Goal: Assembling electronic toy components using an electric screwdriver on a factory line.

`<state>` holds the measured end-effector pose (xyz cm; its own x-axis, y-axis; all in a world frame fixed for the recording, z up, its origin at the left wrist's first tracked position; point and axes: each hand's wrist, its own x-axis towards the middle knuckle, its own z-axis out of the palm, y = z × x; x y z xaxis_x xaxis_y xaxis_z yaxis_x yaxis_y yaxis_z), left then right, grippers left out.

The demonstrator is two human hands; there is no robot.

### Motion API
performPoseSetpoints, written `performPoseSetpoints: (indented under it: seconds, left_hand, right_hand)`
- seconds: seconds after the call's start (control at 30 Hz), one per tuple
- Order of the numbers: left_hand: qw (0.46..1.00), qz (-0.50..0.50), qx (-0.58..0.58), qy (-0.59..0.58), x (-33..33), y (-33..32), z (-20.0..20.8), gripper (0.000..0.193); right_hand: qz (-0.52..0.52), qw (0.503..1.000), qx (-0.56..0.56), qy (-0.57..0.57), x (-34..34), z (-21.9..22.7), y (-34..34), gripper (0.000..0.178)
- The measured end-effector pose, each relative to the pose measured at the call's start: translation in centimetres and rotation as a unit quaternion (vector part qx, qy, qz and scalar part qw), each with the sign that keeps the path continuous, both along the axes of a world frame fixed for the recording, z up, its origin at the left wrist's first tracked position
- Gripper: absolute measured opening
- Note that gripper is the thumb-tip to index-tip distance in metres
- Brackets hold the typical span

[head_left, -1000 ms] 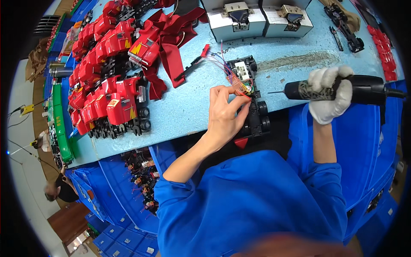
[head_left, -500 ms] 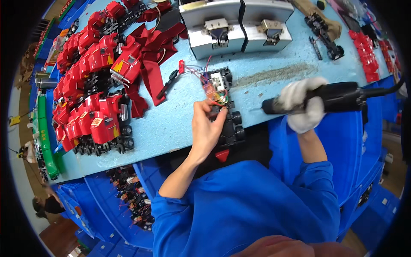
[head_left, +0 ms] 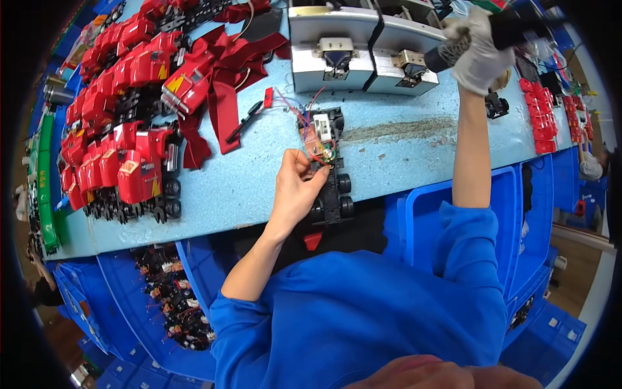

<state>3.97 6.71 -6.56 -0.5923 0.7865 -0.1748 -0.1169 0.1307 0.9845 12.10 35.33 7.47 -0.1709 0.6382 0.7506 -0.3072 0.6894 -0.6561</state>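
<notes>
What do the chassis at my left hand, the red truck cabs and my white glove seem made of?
Wheeled chassis: probably black plastic, low sheen, going by its moulded-looking shape.
Red truck cabs: likely plastic, glossy, given their bright highlights.
White glove: apparently fabric, matte, with a soft, shineless look; exact fibre unclear.

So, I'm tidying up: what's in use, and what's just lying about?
Seemingly in use:
wheeled toy chassis, at left hand
wired circuit board
black power tool, in gloved right hand

Apparently idle:
red toy truck cabs
red cloth strips
latched metal boxes
</notes>
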Motion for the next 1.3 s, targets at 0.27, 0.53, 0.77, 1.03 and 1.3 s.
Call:
performPoseSetpoints:
  seconds: [0.27,0.53,0.77,1.03,1.3]
  left_hand:
    - [0.999,0.023,0.012,0.028,0.5,0.3,-0.3,0.029]
    - [0.999,0.024,0.026,0.028,0.7,0.2,-0.2,0.029]
    - [0.999,0.024,0.022,0.024,0.6,0.2,-0.2,0.028]
    - [0.999,0.033,0.022,0.025,0.7,0.2,-0.2,0.028]
    - [0.999,0.025,0.032,0.007,0.8,-0.6,-0.6,0.030]
  right_hand:
    - [0.066,0.974,-0.211,0.060,2.8,-0.3,-6.8,0.023]
    - [0.348,0.905,-0.239,0.048,2.7,-1.9,-14.3,0.031]
    - [0.352,0.905,-0.236,-0.012,0.6,-3.3,-15.1,0.024]
    - [0.366,0.901,-0.210,-0.097,-1.0,-2.1,-17.0,0.015]
    - [0.386,0.902,-0.192,-0.024,0.5,-1.3,-15.5,0.030]
